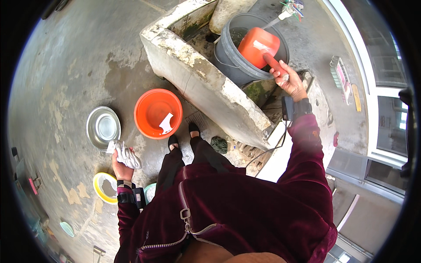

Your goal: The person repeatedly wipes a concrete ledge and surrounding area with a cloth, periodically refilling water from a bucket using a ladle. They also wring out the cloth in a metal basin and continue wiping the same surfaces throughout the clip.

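Observation:
My right hand [290, 81] is closed around the handle of an orange-red water dipper [258, 44]. The dipper's cup hangs over the mouth of a large grey bucket [237, 70], tilted, its lower part inside the rim. Above the bucket a tap [287, 12] points toward it, with a pale stream at its spout. On the other side, my left hand [120, 169] grips a twisted white cloth [128, 156], held above the floor close to a metal basin [92, 136]. An orange basin [141, 117] stands between, with a small white piece [166, 123] inside.
A worn concrete trough wall [206, 81] runs diagonally between my feet and the bucket. A yellow-rimmed basin [98, 188] sits below my left hand. A dark green bundle [219, 144] lies near my shoes. A wire rack [340, 76] rests by the window at right.

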{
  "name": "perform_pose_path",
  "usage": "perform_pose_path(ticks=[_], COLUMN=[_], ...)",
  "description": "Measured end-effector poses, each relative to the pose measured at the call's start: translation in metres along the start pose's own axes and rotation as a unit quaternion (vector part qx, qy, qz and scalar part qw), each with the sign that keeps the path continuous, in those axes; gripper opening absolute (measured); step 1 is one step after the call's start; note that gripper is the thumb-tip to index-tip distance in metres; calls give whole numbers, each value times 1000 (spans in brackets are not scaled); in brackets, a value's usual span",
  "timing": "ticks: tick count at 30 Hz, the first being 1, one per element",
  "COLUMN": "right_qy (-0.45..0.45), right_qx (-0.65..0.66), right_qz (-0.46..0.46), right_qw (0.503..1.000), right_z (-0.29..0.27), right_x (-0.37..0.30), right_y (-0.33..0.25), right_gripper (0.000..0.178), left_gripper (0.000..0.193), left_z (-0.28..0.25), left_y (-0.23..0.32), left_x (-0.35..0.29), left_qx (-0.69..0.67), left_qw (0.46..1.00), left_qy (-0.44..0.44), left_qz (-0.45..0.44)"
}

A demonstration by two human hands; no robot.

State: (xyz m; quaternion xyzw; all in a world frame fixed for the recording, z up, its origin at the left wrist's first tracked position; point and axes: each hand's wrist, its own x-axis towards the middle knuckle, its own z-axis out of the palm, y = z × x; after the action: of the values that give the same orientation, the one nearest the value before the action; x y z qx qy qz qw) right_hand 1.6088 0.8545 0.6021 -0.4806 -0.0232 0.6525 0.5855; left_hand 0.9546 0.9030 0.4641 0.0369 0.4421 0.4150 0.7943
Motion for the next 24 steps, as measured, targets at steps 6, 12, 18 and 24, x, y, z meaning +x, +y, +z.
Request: perform_pose_path(ticks=[6, 12, 18, 24], right_qy=[-107, -156, -131, 19], right_qx=[179, 246, 276, -58], right_qz=[-125, -207, -193, -245], right_qw=[970, 934, 932, 968], right_z=[-8, -9, -2, -2], right_x=[-34, -49, -39, -36], right_y=[52, 106, 150, 167], right_gripper=[48, 49, 49, 57], left_gripper=[36, 39, 39, 37], left_z=[4, 6, 6, 7], left_y=[0, 3, 11, 19], left_x=[7, 19, 26, 27], left_qx=[18, 20, 32, 44], left_qw=[1000, 999, 998, 999], left_qy=[1, -27, -44, -28], left_qz=[5, -22, -26, -6])
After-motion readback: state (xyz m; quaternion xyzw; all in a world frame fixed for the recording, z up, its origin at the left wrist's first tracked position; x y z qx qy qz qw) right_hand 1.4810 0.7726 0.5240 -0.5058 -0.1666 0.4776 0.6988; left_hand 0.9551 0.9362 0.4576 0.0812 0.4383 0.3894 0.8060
